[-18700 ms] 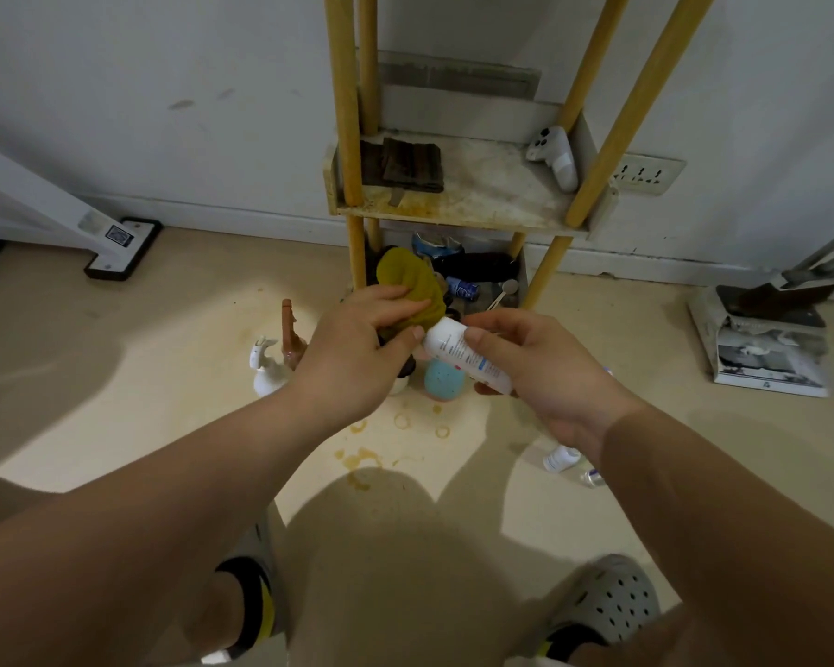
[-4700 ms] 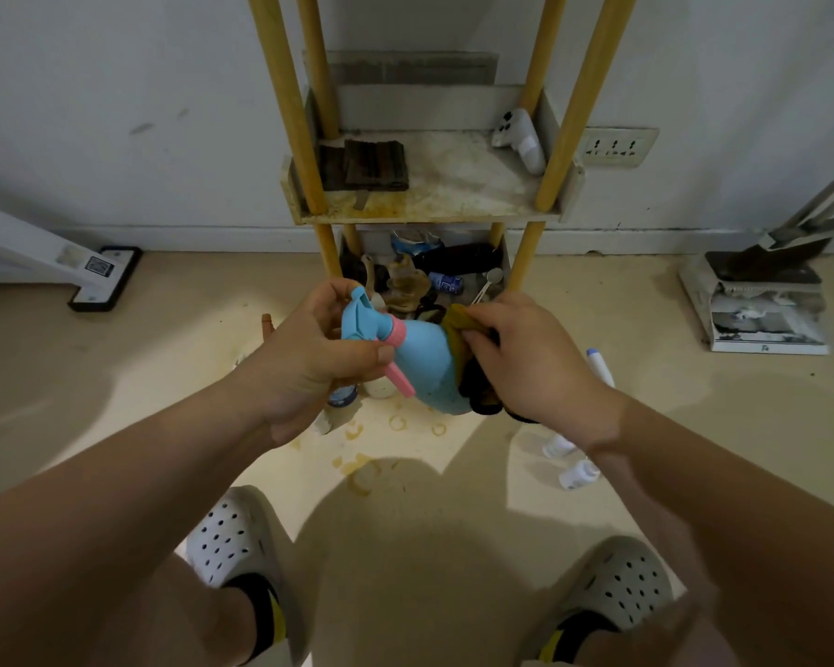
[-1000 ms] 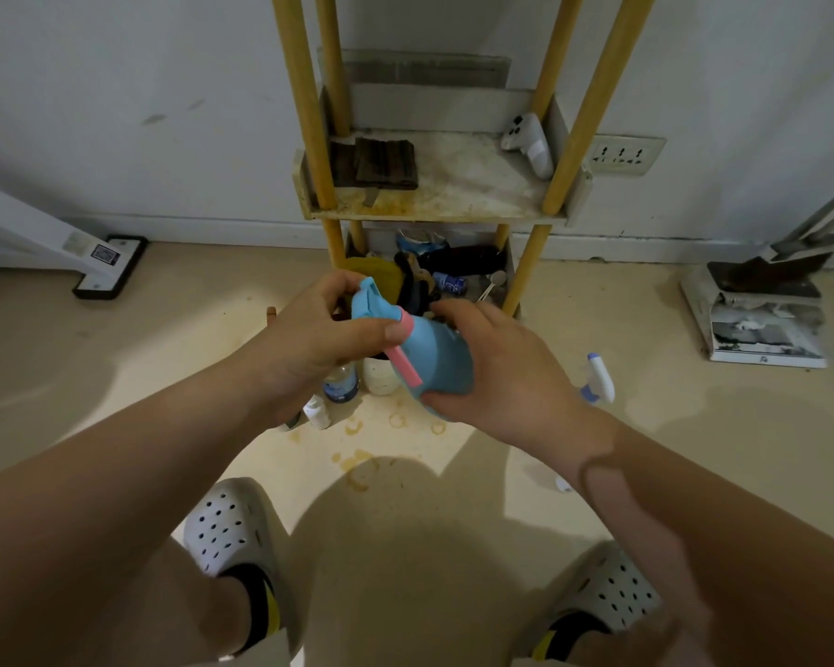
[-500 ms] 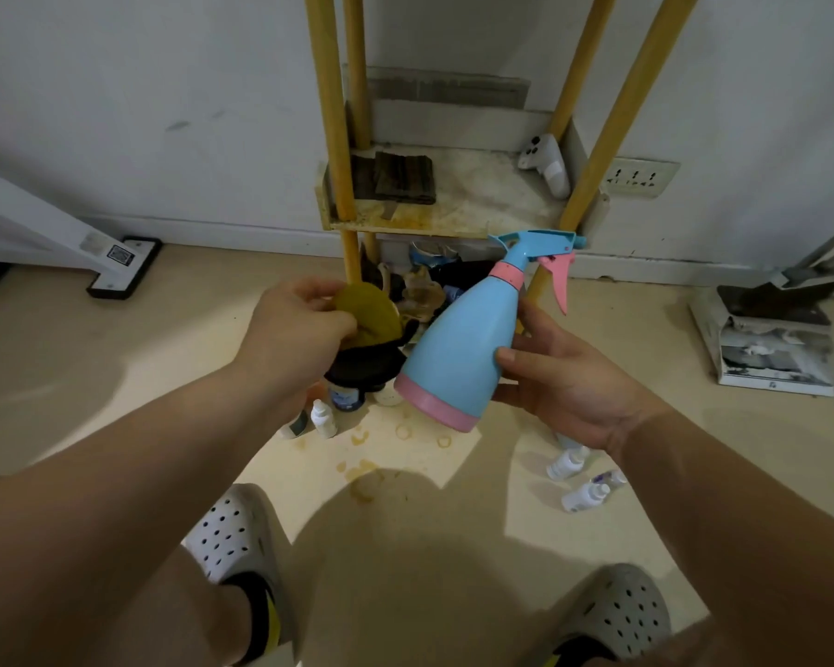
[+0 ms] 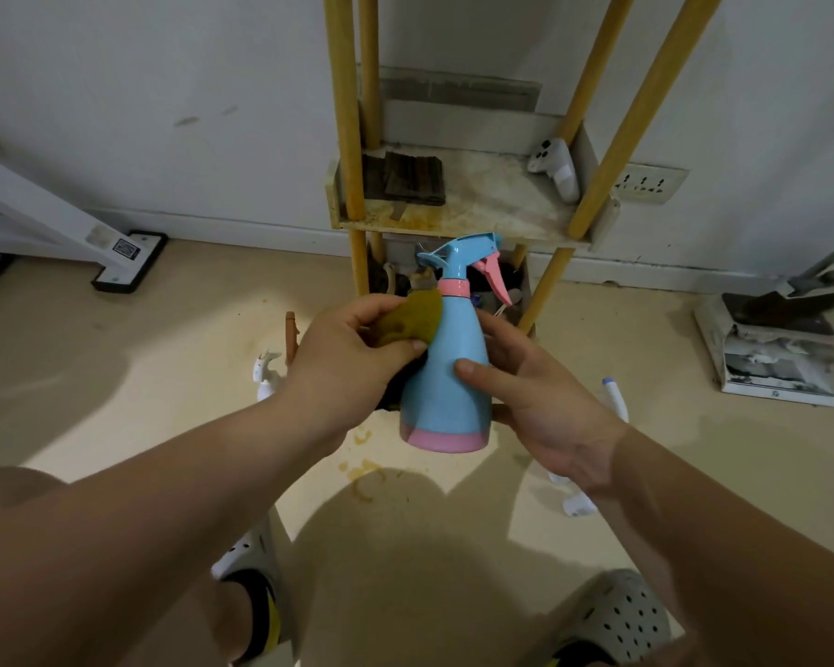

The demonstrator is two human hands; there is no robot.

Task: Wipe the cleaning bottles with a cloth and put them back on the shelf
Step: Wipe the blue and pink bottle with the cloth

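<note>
The blue spray bottle [image 5: 446, 377] is held upright by the right hand [image 5: 530, 402], fingers wrapped round its body, steadying it. The mustard cloth [image 5: 412, 320] is gripped in the left hand [image 5: 352, 363] and pressed against the bottle's shoulder for wiping.

wall [image 5: 164, 65]: white, some scuffs | baseboard [image 5: 242, 231]: white | floor [image 5: 116, 377]: beige, stained, with hard shadows | socket [image 5: 648, 182]: low on wall, right

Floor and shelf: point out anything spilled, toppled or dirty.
Brownish ring stains mark the floor below the held spray bottle, like dried spills. A small white bottle seems tipped over by the right hand. The shelf board is blotched yellow-brown.
</note>
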